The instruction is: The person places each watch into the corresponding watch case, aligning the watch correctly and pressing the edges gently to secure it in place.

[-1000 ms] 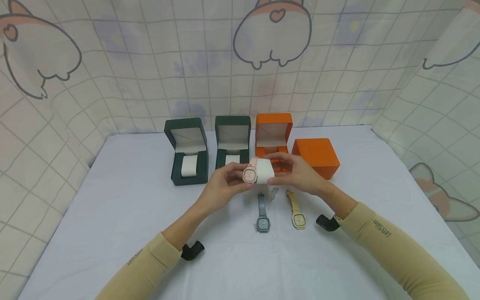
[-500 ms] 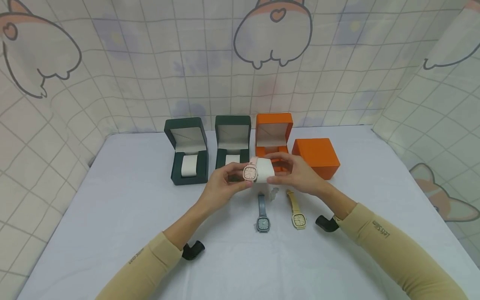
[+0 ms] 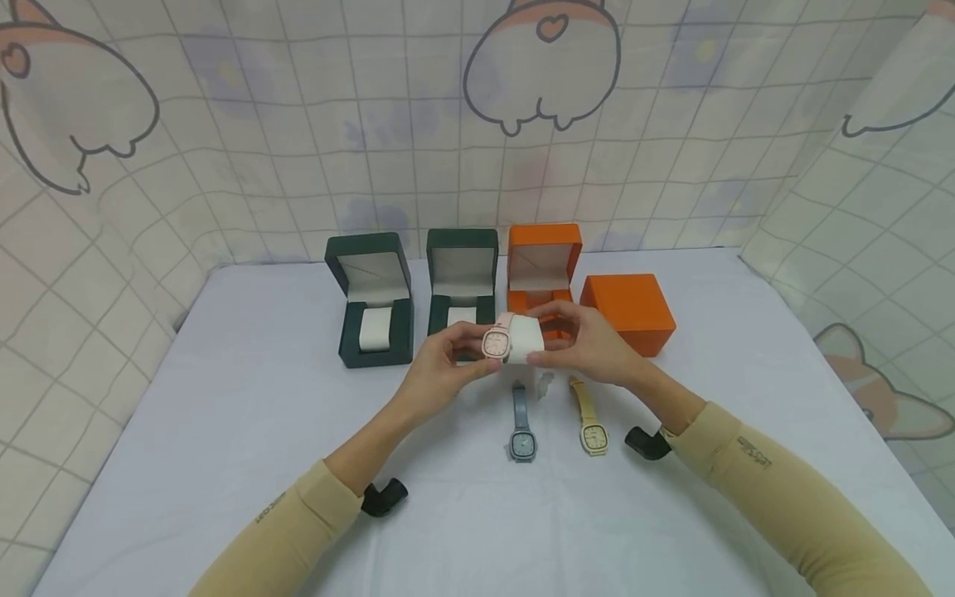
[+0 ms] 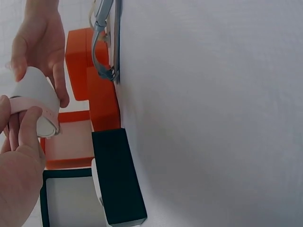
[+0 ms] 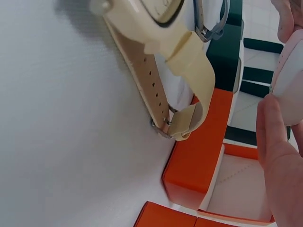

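A pink wristwatch [image 3: 496, 342] sits around the left end of a white watch cushion [image 3: 526, 340], held up over the table before the boxes. My left hand [image 3: 440, 369] pinches the watch at its strap [image 4: 35, 106], thumb on one side and fingers on the other. From the other end, my right hand [image 3: 593, 344] grips the cushion between thumb and fingers. Behind the hands, an open orange watch box [image 3: 545, 236] shows its lid, its base partly covered. Below the hands lie a blue wristwatch [image 3: 523, 439] and a yellow wristwatch [image 3: 593, 435], dials towards me.
Two open dark green watch boxes [image 3: 376, 361] [image 3: 462, 240] stand at the back left, each with a white cushion inside. A closed orange box [image 3: 630, 311] is at the right. Clear crumpled plastic [image 3: 545, 384] lies between the loose watches. A patterned curtain [image 3: 418, 124] hangs behind the table.
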`<state>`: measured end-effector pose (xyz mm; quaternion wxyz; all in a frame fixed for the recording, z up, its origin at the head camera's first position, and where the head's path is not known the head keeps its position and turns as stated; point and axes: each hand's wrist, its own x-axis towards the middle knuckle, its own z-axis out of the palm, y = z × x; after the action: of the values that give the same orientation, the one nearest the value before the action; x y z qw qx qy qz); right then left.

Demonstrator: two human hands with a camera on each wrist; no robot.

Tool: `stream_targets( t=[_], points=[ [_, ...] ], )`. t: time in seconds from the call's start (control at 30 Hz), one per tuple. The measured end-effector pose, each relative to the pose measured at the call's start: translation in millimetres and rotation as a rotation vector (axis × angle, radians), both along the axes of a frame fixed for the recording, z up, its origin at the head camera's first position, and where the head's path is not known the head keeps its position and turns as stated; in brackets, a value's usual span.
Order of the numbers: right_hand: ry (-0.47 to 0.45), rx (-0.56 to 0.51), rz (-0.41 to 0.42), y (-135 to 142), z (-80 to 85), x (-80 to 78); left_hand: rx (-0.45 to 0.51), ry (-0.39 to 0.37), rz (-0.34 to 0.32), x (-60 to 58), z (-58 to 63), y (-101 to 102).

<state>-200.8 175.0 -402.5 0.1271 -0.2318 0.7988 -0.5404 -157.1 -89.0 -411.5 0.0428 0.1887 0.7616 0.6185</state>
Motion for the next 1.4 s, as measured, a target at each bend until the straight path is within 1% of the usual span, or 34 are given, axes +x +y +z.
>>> stream_targets(
  t=[0.2,0.4,0.5,0.73,0.87,1.03,1.2,1.3,1.4],
  points=[
    [-0.005,0.021,-0.010,-4,0.3,-0.3,-0.002,-0.015,0.012,-0.2,-1.0,0],
    [0.012,0.040,-0.016,-6,0.9,-0.7,0.002,-0.004,0.040,0.7,-1.3,3],
    [0.006,0.045,-0.019,-7,0.4,-0.3,-0.005,-0.001,0.054,1.6,-1.0,5],
    [-0.008,0.039,-0.024,-9,3.5,2.3,-0.017,-0.014,0.087,2.6,-0.6,7],
    [-0.002,0.038,-0.028,-10,3.0,2.0,-0.015,-0.012,0.093,3.6,0.2,8],
    [0.012,0.030,-0.026,-11,0.7,1.1,-0.017,0.004,0.091,4.2,0.8,8],
    [0.052,0.029,-0.022,-13,1.0,0.4,-0.049,0.049,0.099,4.6,0.7,8],
    [0.073,0.030,-0.018,-14,1.6,0.2,-0.070,0.056,0.079,5.0,1.8,8],
    [0.064,0.017,-0.006,-12,1.8,0.5,-0.068,0.034,0.020,4.3,2.8,4]
  ],
)
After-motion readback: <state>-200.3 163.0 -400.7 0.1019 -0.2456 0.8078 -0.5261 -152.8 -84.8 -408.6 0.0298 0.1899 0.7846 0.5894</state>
